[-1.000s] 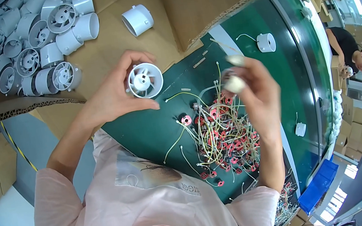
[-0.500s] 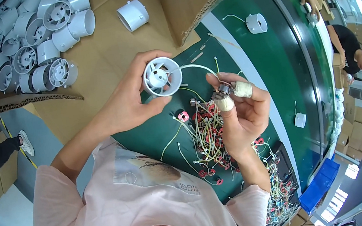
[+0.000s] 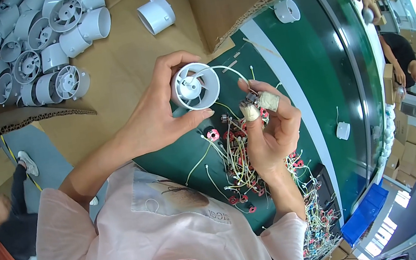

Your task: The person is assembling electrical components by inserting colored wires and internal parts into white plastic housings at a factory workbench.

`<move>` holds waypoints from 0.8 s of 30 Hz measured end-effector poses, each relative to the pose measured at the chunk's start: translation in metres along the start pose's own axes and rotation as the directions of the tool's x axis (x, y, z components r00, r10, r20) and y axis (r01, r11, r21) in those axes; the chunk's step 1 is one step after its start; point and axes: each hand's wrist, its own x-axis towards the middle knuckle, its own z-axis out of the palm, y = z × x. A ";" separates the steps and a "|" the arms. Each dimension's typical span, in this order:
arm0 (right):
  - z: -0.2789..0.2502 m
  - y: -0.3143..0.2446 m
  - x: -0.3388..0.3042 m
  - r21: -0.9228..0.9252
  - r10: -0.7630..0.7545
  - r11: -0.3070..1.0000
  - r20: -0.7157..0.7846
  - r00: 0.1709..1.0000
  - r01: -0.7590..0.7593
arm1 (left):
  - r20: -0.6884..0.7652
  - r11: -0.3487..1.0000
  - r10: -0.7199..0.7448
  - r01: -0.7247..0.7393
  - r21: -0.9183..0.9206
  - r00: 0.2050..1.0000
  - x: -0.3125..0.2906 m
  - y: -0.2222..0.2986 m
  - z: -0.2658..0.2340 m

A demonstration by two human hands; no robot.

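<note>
My left hand (image 3: 154,114) is wrapped around a white cylindrical fan housing (image 3: 191,87), its open end facing me and a spoked hub inside. A white cable (image 3: 224,68) arcs from the housing to my right hand (image 3: 273,133). There, thumb and fingers pinch a small motor stator (image 3: 251,96), mostly covered by the fingertips. Pale tape wraps the thumb and one finger. Below the hands, on the green table, lies a tangled heap of red stators with pale wires (image 3: 239,160). One red stator (image 3: 212,135) sits at the heap's left edge.
A cardboard box (image 3: 142,48) at the far left holds many white housings (image 3: 46,57) and a separate one (image 3: 156,15). Housings (image 3: 287,11) (image 3: 343,130) stand on the green conveyor (image 3: 311,66) at right. A blue bin (image 3: 365,212) is beyond. Other people stand left and right.
My left hand and the housing have shifted slightly right, and my right hand slightly left, bringing them closer. The upper conveyor housing has moved farther away. Another person has come into view at left.
</note>
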 end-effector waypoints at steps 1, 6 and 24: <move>0.000 -0.001 0.000 0.001 0.000 1.000 0.001 1.000 0.000 | -0.001 1.000 -0.001 0.001 0.000 1.000 0.000 0.000 0.000; -0.006 -0.017 -0.004 -0.177 0.012 0.984 0.068 0.998 0.000 | -0.024 1.000 0.004 -0.004 -0.008 1.000 0.000 0.001 -0.001; -0.003 -0.045 0.030 0.566 0.545 0.509 0.372 0.751 -0.649 | 0.019 0.992 0.036 -0.038 0.123 0.999 -0.011 0.014 -0.002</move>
